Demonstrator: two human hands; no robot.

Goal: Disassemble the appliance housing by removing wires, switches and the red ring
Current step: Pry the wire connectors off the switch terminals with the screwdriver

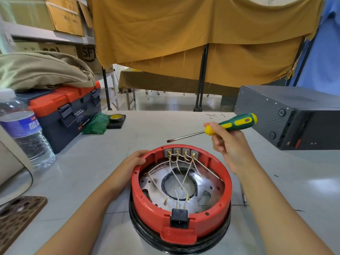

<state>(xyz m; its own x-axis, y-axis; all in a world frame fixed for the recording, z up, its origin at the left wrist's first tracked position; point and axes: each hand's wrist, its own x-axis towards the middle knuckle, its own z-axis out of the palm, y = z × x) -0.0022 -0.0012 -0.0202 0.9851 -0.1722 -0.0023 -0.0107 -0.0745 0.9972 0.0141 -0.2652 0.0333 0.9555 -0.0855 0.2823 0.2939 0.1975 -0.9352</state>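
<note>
The appliance housing (181, 208) sat on the white table (92, 181), nearest the camera and between the two forearms. Its red ring (147, 205) stood uppermost, with a black socket (179, 218) set in the near rim. Inside, thin white wires (177, 173) ran from the metal plate (211, 190) up to a row of four grey switches (181, 152) on the far inner wall.

The left hand (131, 161) rested on the left outer rim of the red ring, fingers curled over its edge. The right hand (228, 146) was raised just beyond the housing, fingers closed around the green and yellow handle of a flat screwdriver (220, 128). The blade pointed left, its tip above and clear of the switches.

Farther left stood a water bottle (22, 129) and a toolbox (70, 111); far right, a black case (287, 115).
</note>
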